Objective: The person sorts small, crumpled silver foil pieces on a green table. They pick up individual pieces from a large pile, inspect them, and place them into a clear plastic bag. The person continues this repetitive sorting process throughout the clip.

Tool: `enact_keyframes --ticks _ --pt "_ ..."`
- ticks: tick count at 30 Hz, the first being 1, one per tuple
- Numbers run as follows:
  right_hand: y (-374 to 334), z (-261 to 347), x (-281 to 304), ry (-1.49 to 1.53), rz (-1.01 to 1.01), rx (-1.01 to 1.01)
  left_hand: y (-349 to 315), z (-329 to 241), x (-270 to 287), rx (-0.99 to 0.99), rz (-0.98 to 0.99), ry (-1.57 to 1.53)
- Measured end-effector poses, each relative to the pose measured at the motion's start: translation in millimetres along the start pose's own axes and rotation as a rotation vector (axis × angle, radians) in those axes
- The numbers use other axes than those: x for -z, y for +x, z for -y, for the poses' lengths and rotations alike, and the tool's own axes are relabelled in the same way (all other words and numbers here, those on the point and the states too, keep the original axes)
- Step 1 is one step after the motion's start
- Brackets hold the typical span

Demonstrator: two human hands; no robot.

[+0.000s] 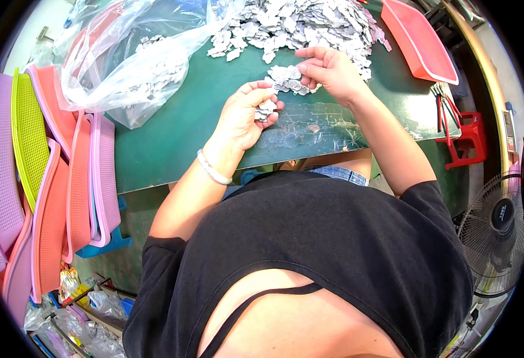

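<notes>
My left hand (244,116) is closed round a few flat grey-white pieces with wavy edges (265,110), held just above the table's near edge. To its right, my right hand (332,73) has its thumb and fingers curled together at the tips; whatever may be between them is too small to make out. Below those fingertips lies a small cluster of the same pieces (286,79) on the green table (172,134). Beyond both hands spreads a large heap of these pieces (297,24).
A clear plastic bag (130,65) with more pieces lies at the left. Purple, green and coral perforated baskets (53,179) stand beside the table. A coral tray (420,45) sits at the right, near red-handled pliers (444,110), a red stool (472,140) and a fan (495,232).
</notes>
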State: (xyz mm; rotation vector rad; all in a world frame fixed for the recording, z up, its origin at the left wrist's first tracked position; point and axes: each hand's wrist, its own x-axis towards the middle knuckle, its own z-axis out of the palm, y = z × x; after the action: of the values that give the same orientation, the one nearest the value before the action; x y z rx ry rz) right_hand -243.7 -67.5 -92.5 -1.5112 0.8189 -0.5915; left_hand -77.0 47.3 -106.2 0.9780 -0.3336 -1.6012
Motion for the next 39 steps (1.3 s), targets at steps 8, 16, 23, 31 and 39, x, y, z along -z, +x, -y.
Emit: enact_keyframes --ticks 8,16,23,31,39 --pt "-12 12 -18 -0.011 0.086 0.026 0 2 -7 -0.036 -0.011 0.005" --pt "-12 -11 -12 -1.043 -0.055 0.55 -4 0 -2 -0.06 -0.02 -0.079" --pt "-9 -9 -10 -0.651 -0.079 0.312 -2 0 0 -0.032 -0.054 0.012" --pt "-9 4 -17 -0.098 0.145 0.111 -2 5 -4 -0.007 -0.035 0.095" --pt "10 -12 -20 -0.933 -0.021 0.606 -4 2 2 -0.02 -0.045 0.022"
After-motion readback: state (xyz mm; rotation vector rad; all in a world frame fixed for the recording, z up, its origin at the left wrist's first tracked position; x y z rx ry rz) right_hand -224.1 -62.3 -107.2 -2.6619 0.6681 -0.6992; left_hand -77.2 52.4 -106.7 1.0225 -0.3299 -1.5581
